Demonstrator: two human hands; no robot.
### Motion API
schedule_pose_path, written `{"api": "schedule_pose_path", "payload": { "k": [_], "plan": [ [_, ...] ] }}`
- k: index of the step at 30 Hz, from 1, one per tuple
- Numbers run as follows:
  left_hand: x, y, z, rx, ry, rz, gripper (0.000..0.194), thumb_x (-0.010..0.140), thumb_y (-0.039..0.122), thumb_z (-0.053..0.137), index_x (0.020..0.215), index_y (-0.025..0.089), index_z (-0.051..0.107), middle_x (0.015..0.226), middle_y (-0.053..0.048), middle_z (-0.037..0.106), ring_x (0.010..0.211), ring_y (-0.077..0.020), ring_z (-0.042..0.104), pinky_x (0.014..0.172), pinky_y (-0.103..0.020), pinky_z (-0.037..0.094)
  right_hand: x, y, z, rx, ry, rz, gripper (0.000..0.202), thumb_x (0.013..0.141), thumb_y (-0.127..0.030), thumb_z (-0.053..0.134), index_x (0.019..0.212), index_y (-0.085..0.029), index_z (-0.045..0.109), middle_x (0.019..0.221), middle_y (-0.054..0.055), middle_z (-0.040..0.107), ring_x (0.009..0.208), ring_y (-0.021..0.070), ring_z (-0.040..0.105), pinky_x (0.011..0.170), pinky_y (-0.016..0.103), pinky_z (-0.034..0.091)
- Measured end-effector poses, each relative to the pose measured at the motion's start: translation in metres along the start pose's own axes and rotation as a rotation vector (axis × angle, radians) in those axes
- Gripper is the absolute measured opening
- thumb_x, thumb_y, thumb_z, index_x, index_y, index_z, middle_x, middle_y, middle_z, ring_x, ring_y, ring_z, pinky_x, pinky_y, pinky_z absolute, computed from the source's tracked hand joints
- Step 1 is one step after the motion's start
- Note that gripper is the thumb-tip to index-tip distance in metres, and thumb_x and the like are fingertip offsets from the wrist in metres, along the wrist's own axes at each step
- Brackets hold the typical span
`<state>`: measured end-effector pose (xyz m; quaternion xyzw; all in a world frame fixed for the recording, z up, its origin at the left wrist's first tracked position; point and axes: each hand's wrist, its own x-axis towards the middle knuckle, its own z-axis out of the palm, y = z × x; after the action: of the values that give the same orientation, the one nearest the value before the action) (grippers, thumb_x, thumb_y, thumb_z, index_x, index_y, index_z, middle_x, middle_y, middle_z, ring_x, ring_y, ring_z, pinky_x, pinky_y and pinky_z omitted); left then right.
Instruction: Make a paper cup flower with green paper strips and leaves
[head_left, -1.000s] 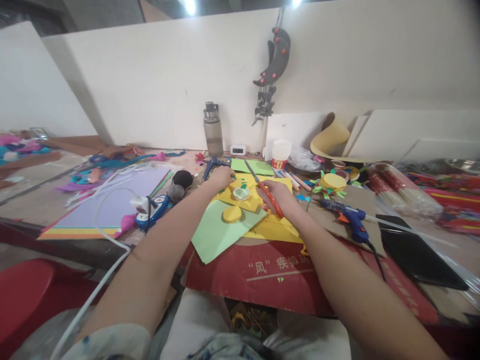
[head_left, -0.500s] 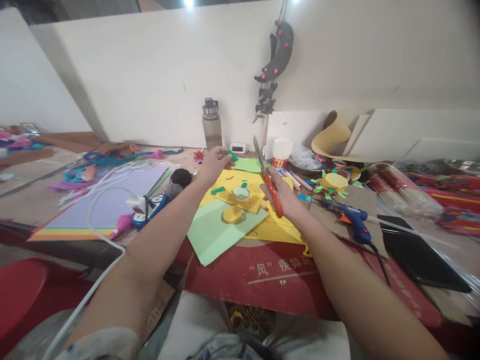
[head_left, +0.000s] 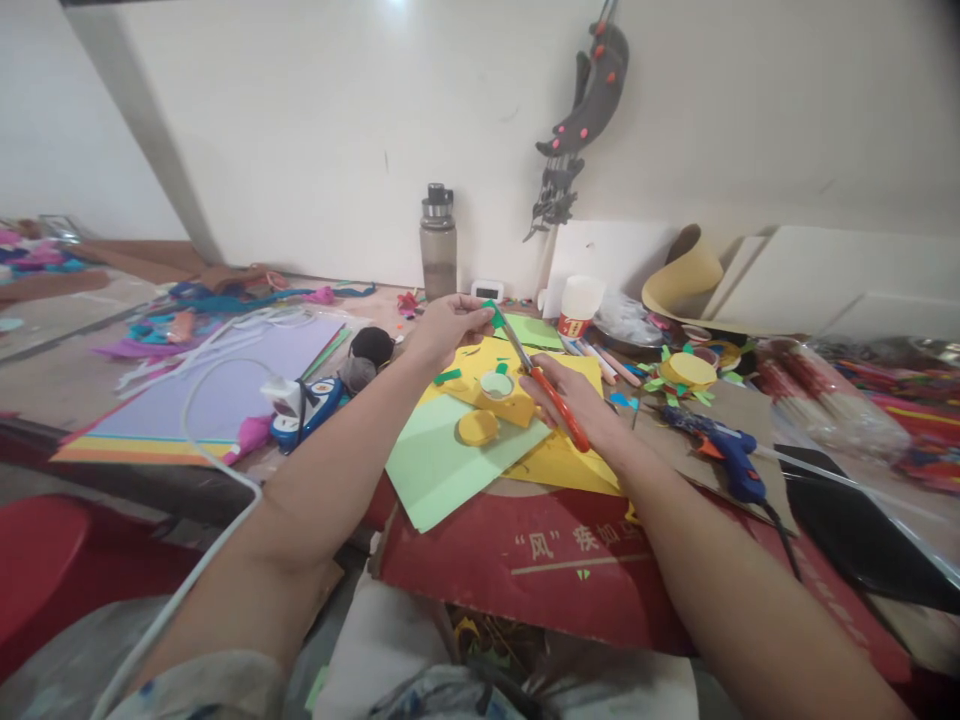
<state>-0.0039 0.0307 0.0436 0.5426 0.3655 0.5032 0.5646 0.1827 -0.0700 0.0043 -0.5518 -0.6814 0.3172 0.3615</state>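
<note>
Pinched in my left hand point(head_left: 454, 326) is a small piece of green paper point(head_left: 495, 314). My right hand point(head_left: 576, 398) grips scissors point(head_left: 553, 396) with orange handles, their blades pointing up and left and meeting the green piece. Whether the blades are cutting into it I cannot tell. Beneath my hands lie yellow paper point(head_left: 585, 375) and a pale green sheet point(head_left: 442, 480). A yellow paper disc point(head_left: 478, 428) rests on the pale green sheet. Just behind it are a round piece with a pale green top point(head_left: 496, 386) and a green strip point(head_left: 448, 376).
To the right lie a blue glue gun point(head_left: 731, 455) with its cord and a yellow round with green tabs point(head_left: 687, 372). A paper cup point(head_left: 580, 305) and a bottle point(head_left: 438, 245) stand at the back. A power strip point(head_left: 304, 415) and coloured sheets point(head_left: 202, 400) are on the left.
The scissors have tilted left, and their blades now reach the green paper in my left hand; before, they were apart. The whole view has shifted slightly.
</note>
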Motion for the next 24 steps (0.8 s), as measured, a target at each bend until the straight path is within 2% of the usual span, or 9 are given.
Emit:
{"api": "schedule_pose_path", "payload": {
  "k": [6,13,24],
  "plan": [
    [-0.0016,0.0008,-0.0010,-0.043,-0.062,-0.050,0.014,0.078,0.012,0.076,0.078,0.011,0.062,0.062,-0.001,0.065,0.056,-0.0076,0.061,0.061,-0.022,0.049,-0.0014,0.0007,-0.0002,0.023,-0.022,-0.006,0.031,0.086,-0.054,0.057,0.097,-0.026,0.051,0.064,-0.008,0.044,0.041,0.0101,0.049,0.042,0.023,0.040],
    [-0.0043,0.0017,0.0006,-0.052,-0.048,-0.058,0.016,0.078,0.012,0.077,0.076,0.011,0.061,0.061,-0.001,0.065,0.059,-0.0076,0.062,0.067,-0.023,0.052,-0.0042,-0.0051,0.0014,0.051,-0.015,0.009,0.032,0.085,-0.055,0.059,0.093,-0.025,0.051,0.058,-0.009,0.042,0.040,0.0097,0.045,0.040,0.022,0.036],
    [-0.0002,-0.0025,-0.0043,-0.033,-0.096,-0.040,0.016,0.079,0.016,0.078,0.076,0.011,0.062,0.062,-0.002,0.065,0.057,-0.0073,0.061,0.064,-0.022,0.051,-0.0043,-0.0056,0.0027,0.052,0.003,0.032,0.040,0.084,-0.059,0.059,0.103,-0.023,0.059,0.053,-0.008,0.045,0.038,0.0100,0.043,0.039,0.022,0.033]
  ]
}}
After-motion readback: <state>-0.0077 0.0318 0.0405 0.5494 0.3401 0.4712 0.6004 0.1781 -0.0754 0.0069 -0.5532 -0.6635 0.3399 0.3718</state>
